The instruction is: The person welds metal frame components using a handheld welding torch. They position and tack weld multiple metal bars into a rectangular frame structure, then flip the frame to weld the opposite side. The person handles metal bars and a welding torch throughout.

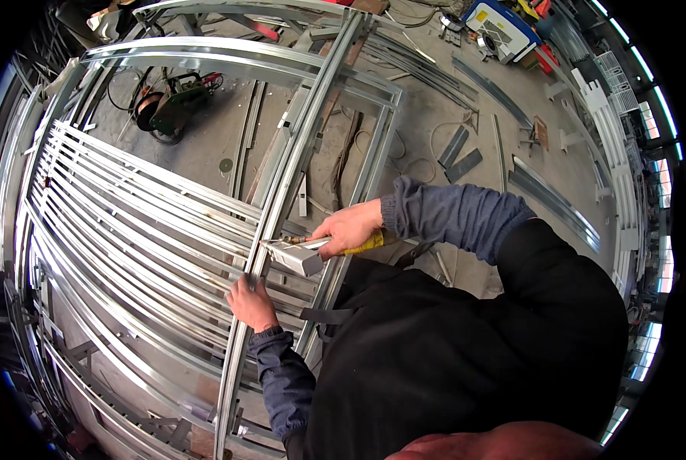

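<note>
My right hand (352, 228) is closed round a tool with a yellow handle (370, 244) and a brass-coloured front end; its kind is hard to make out. Just below the fingers, a short silver box-shaped metal piece (301, 259) lies against the long metal rail (281, 184). Whether the hand grips that piece too, I cannot tell. Lower down, my left hand (254, 305) holds the same rail, its fingertips curled over the edge. The rail crosses many thin parallel metal bars (151, 222) of a large silver frame.
A green machine with a copper-coloured wire spool (149, 110) stands on the floor beyond the bars. Loose metal profiles (557, 203) and cables lie to the right. A blue and white case (500, 32) sits at the far right. Stacked white profiles (607, 153) line the right side.
</note>
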Tool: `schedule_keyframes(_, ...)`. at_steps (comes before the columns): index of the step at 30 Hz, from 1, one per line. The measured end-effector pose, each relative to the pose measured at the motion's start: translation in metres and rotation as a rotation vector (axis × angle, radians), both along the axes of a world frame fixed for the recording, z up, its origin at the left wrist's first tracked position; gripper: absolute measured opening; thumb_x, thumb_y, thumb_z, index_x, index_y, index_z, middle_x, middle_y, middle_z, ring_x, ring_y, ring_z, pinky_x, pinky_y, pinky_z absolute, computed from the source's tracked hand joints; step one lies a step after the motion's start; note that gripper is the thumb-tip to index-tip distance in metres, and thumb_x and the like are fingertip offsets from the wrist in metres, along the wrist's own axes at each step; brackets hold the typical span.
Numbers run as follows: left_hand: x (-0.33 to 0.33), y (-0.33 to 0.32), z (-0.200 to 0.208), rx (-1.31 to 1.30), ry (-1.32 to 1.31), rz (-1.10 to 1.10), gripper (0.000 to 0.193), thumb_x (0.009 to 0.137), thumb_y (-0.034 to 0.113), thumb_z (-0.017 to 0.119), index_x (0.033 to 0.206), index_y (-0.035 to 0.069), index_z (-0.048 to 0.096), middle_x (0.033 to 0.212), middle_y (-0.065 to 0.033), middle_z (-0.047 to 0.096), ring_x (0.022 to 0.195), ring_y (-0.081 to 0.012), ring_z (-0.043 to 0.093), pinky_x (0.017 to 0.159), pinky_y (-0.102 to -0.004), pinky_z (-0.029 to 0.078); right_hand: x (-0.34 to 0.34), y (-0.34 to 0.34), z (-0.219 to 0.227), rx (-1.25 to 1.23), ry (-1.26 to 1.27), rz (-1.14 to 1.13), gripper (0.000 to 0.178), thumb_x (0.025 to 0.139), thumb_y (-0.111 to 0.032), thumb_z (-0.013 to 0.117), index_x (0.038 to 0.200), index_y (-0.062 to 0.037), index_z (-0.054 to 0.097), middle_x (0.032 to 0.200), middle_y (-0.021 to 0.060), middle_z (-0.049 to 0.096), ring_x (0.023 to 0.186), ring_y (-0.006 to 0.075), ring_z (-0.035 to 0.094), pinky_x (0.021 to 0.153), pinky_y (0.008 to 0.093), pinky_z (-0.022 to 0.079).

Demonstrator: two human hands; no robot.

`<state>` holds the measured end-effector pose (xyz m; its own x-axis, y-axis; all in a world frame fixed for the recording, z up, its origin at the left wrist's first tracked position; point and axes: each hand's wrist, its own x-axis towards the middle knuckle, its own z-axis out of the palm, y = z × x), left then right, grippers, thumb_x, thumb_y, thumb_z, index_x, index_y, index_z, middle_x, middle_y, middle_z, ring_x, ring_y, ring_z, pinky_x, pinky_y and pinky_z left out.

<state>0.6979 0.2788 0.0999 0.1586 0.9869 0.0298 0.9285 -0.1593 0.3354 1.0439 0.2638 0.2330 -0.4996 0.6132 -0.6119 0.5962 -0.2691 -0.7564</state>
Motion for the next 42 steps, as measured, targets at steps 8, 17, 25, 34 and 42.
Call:
schedule_keyframes(8, -0.001, 0.001, -0.001, 0.017, 0.017, 0.034, 0.041, 0.085, 0.029, 0.088, 0.122, 0.013, 0.080, 0.118, -0.0069, 0.076, 0.111, -0.0341, 0.065, 0.097, -0.0449, 0.054, -0.003, 0.005, 0.007, 0.039, -0.065, 0.050, 0.066, 0.103, -0.062, 0.066, 0.144, -0.0100, 0.068, 0.113, 0.0173, 0.076, 0.106, 0.0325, 0.069, 0.094, 0.0428, 0.052)
schedule_keyframes(17, -0.002, -0.002, 0.003, 0.006, 0.015, 0.068, 0.039, 0.086, 0.031, 0.087, 0.122, 0.016, 0.080, 0.118, -0.0060, 0.074, 0.113, -0.0339, 0.065, 0.096, -0.0455, 0.055, -0.008, 0.008, 0.016, 0.046, -0.110, 0.075, 0.059, 0.104, -0.054, 0.066, 0.146, -0.0133, 0.068, 0.113, 0.0159, 0.076, 0.104, 0.0310, 0.069, 0.093, 0.0419, 0.052)
schedule_keyframes(25, -0.001, -0.002, 0.002, -0.001, 0.021, 0.076, 0.040, 0.085, 0.032, 0.088, 0.122, 0.017, 0.079, 0.119, -0.0058, 0.075, 0.113, -0.0346, 0.065, 0.095, -0.0463, 0.056, -0.003, 0.007, 0.002, 0.054, -0.063, 0.054, 0.060, 0.106, -0.049, 0.065, 0.152, -0.0112, 0.064, 0.122, 0.0163, 0.076, 0.111, 0.0288, 0.069, 0.098, 0.0405, 0.052)
schedule_keyframes(34, -0.004, -0.002, -0.006, -0.018, 0.028, 0.084, 0.043, 0.086, 0.033, 0.088, 0.125, 0.018, 0.077, 0.121, -0.0033, 0.073, 0.117, -0.0328, 0.064, 0.095, -0.0472, 0.052, -0.001, 0.002, -0.001, -0.053, -0.022, -0.013, 0.061, 0.107, -0.050, 0.067, 0.152, -0.0092, 0.064, 0.124, 0.0129, 0.076, 0.111, 0.0240, 0.069, 0.097, 0.0374, 0.053)
schedule_keyframes(42, -0.004, -0.003, 0.002, 0.006, 0.020, 0.070, 0.041, 0.085, 0.034, 0.089, 0.121, 0.016, 0.080, 0.120, -0.0071, 0.075, 0.113, -0.0347, 0.065, 0.096, -0.0463, 0.055, 0.007, -0.020, 0.006, -0.275, 0.101, -0.216, 0.054, 0.111, -0.038, 0.065, 0.157, -0.0100, 0.060, 0.126, 0.0047, 0.074, 0.110, 0.0143, 0.066, 0.095, 0.0324, 0.055)
